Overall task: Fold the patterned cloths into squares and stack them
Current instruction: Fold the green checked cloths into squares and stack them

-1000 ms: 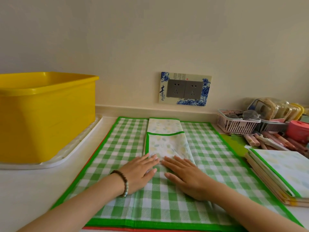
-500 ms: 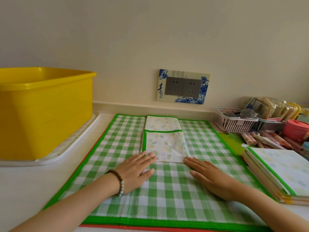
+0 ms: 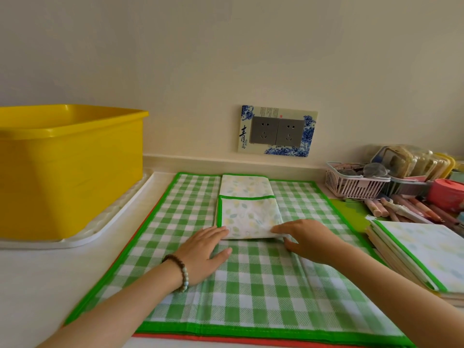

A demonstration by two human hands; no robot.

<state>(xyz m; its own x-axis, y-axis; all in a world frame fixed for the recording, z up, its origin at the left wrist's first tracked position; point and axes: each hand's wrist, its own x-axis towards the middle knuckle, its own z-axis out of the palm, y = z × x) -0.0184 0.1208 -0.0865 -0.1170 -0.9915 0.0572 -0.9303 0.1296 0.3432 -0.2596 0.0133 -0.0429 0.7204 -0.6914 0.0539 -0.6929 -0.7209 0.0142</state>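
A white leaf-patterned cloth [image 3: 247, 212] with green trim lies folded into a narrow strip on a green checked cloth [image 3: 263, 292] spread over the counter. My left hand [image 3: 204, 254] lies flat on the checked cloth, its fingertips touching the strip's near left corner. My right hand [image 3: 307, 238] pinches the strip's near right corner, fingers on top and thumb beneath the edge. A stack of folded cloths [image 3: 416, 254] sits at the right.
A yellow tub [image 3: 67, 169] stands on a white tray [image 3: 82, 234] at the left. A pink basket [image 3: 354, 183], containers and several crayons [image 3: 396, 208] crowd the back right. A wall socket [image 3: 277, 131] is straight ahead. A red cloth edge [image 3: 226, 340] shows under the checked one.
My right hand slid from the strip's middle to its near right corner and took hold of the edge. The left hand stayed near the left corner.
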